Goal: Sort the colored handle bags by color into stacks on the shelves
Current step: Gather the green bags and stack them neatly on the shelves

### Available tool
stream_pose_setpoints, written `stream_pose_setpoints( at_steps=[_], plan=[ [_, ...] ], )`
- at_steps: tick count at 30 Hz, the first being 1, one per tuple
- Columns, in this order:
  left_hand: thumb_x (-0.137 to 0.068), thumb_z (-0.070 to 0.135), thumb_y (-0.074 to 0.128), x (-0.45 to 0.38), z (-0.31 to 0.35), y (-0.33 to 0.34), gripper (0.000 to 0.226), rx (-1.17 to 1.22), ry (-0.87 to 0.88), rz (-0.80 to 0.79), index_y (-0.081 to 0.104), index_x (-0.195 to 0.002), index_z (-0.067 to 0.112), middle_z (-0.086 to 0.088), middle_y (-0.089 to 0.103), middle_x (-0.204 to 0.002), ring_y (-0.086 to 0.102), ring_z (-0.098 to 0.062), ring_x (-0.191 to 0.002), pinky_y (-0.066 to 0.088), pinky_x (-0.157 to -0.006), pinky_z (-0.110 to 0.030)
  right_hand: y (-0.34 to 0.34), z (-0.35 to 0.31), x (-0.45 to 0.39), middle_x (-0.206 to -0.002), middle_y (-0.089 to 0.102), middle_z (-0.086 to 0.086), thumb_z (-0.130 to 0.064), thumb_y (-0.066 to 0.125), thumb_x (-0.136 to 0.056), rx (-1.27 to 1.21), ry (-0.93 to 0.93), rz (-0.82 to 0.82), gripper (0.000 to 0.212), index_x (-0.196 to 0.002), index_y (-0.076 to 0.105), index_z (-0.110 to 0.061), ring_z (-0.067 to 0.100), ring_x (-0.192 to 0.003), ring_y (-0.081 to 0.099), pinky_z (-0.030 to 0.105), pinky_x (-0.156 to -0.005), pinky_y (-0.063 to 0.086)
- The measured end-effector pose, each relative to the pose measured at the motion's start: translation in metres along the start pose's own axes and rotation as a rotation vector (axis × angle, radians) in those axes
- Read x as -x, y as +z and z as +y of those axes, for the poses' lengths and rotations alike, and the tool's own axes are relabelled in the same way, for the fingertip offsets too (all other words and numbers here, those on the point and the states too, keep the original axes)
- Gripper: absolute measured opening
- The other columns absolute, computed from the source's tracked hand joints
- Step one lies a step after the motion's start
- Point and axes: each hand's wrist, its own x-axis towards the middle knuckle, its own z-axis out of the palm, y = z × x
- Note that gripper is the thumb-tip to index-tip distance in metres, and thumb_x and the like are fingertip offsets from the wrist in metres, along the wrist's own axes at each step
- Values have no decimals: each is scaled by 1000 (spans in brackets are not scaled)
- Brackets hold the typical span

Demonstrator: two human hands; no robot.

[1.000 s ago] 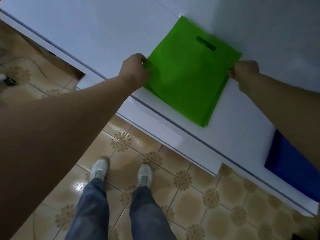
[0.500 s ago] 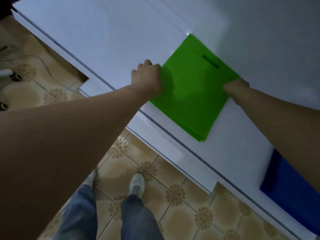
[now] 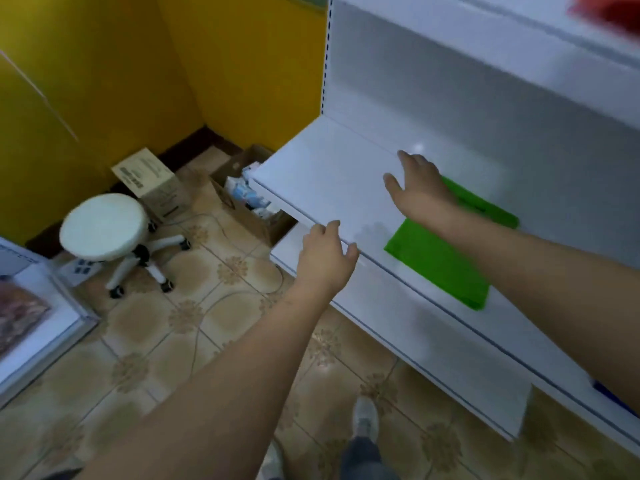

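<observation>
A stack of green handle bags (image 3: 440, 261) lies flat on the white shelf (image 3: 332, 174), partly hidden by my right forearm. My right hand (image 3: 419, 188) hovers above the shelf just left of the stack, fingers spread and holding nothing. My left hand (image 3: 325, 258) hangs over the shelf's front edge with loosely curled fingers, also holding nothing. A sliver of a blue bag (image 3: 611, 396) shows at the far right of the shelf. Something red and blurred (image 3: 609, 12) sits on the upper shelf at the top right.
A white wheeled stool (image 3: 104, 226) stands on the tiled floor to the left. Cardboard boxes (image 3: 152, 181) sit against the yellow wall, one open box (image 3: 249, 199) beside the shelf end. A lower white shelf (image 3: 433, 362) juts out below. My shoe (image 3: 365, 417) is near it.
Both hands have let go of the green bags and moved left, away from the stack. The view has swung up and left, bringing the stool, boxes and yellow wall into sight.
</observation>
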Motion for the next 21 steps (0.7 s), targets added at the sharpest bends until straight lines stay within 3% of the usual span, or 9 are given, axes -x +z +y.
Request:
stream_pose_setpoints(
  at_steps=[5,10,14,21],
  plan=[
    [-98,40,47,45,-24,-96,55,-36,42,105,35,-146,15,-12,41,-140,39,-34,-128,39,-100,-43,-53,-126,37,-152,35,10,-42,35,-102,38,-312,40,59,-152,26,-12,27,-138,32,37,-111,29],
    [-98,40,47,61,-23,-187,52,-29,95,234,40,-144,15,-11,44,-139,40,-29,-126,39,-99,-42,-127,-203,52,-148,41,7,-40,38,-102,109,-524,234,55,-150,31,-14,25,-134,37,37,-106,34],
    [-99,40,47,51,3,-240,51,-22,147,304,39,-143,16,-10,42,-138,41,-31,-123,42,-100,-46,-186,-209,41,-146,42,12,-41,39,-101,121,-467,359,56,-148,35,-10,28,-135,37,40,-111,31],
    [-99,38,47,-8,65,-291,48,-16,287,402,42,-142,17,-9,45,-136,41,-30,-123,42,-98,-43,-252,-171,-20,-148,37,19,-38,44,-100,69,-145,455,60,-147,33,-3,33,-136,33,41,-111,30]
  ],
)
